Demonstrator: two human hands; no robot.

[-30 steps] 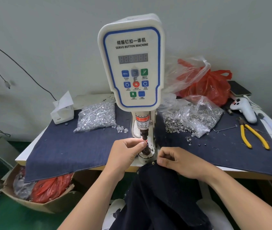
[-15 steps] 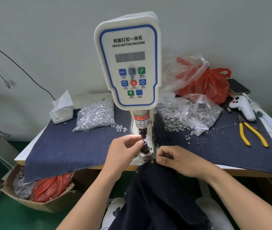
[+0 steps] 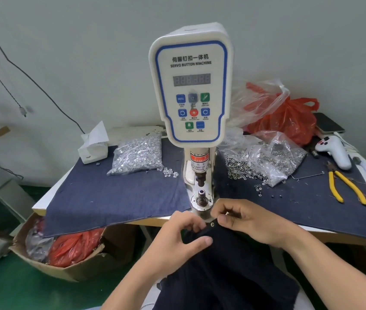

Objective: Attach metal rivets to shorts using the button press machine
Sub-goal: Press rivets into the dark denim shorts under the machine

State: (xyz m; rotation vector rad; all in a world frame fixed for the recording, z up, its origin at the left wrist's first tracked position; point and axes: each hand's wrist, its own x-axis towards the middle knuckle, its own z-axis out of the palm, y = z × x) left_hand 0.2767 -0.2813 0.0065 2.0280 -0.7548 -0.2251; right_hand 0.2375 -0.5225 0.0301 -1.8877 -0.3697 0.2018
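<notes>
The white servo button machine point(image 3: 191, 90) stands at the table's front middle, its lower die point(image 3: 201, 197) bare beneath the punch. Dark navy shorts point(image 3: 226, 271) hang from the table edge toward me. My left hand point(image 3: 177, 233) grips the shorts' top edge just left of a metal rivet point(image 3: 212, 224) set in the cloth. My right hand point(image 3: 244, 220) pinches the same edge right of that rivet. Both hands sit just in front of the die. A clear bag of silver rivets point(image 3: 139, 154) lies left of the machine, an open bag of ring parts point(image 3: 264, 159) right of it.
Blue denim cloth point(image 3: 115, 198) covers the table. Yellow-handled pliers point(image 3: 345, 186), a white handheld controller point(image 3: 334, 151), a phone point(image 3: 327, 126) and a red plastic bag point(image 3: 289, 121) lie at the right. A tissue box point(image 3: 93, 146) is at back left. A cardboard box point(image 3: 65, 262) with red bags sits on the floor.
My left hand came away from the die, dropped down and took hold of the shorts' edge. My right hand kept its hold on the cloth.
</notes>
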